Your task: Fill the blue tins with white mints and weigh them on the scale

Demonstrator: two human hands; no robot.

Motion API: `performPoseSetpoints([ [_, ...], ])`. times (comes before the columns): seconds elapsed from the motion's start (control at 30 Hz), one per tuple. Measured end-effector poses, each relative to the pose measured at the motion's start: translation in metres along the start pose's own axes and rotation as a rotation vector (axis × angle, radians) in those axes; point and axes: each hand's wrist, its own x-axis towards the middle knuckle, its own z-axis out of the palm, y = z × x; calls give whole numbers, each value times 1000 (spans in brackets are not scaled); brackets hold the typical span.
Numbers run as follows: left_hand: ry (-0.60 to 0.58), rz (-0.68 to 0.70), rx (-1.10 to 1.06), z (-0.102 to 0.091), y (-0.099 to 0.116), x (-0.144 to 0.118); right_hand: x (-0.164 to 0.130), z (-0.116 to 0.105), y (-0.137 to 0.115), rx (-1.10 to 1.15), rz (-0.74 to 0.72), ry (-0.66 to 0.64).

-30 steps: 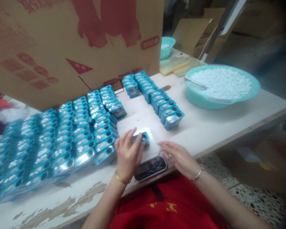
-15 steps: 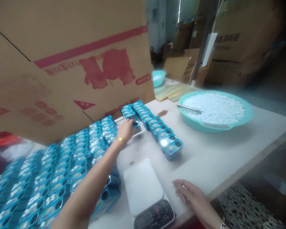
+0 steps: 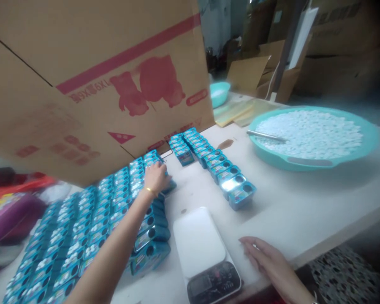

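At the back of the white surface (image 3: 304,211), a large cardboard box (image 3: 91,84) is tilted over the work, so that the far rows are partly shaded. To the right, a wide teal basin (image 3: 313,137) of small white tablets is set within reach, with a metal scoop (image 3: 266,136) laid in it. The left half is covered by blue tins (image 3: 82,228) packed in tight rows, apparently to keep them ordered. A second, shorter double row of tins (image 3: 215,166) is lined up apart, nearer the basin. A kitchen scale (image 3: 205,257) is placed at the near edge, its plate bare. The left hand (image 3: 156,177) is stretched to the far end of the packed rows, its fingers curled narrowly on a tin there. The right hand (image 3: 269,259) is laid flat beside the scale, fingers open and holding nothing.
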Motion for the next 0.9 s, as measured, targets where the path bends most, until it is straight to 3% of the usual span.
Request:
performPoseSetpoints([
  [0.2, -5, 18, 42, 11, 6, -38, -3, 2, -4, 13, -58, -22],
  [0.3, -4, 94, 16, -11, 22, -56, -7, 2, -9, 79, -44, -9],
  [0.47, -63, 293, -65, -63, 63, -113, -19, 2, -22, 293, 27, -23],
  [0.53, -104, 353, -84, -70, 80, -134, -25, 0, -25, 340, 55, -38],
  [0.67, -172, 406, -81, -62, 104, -155, -38, -8, -25, 345, 78, -40],
  [0.77, -146, 419, -101, -62, 105, -161, -47, -15, -22, 361, 131, -23],
  [0.9, 21, 350, -292, -78, 86, -180, -57, -19, -15, 427, 182, -32],
])
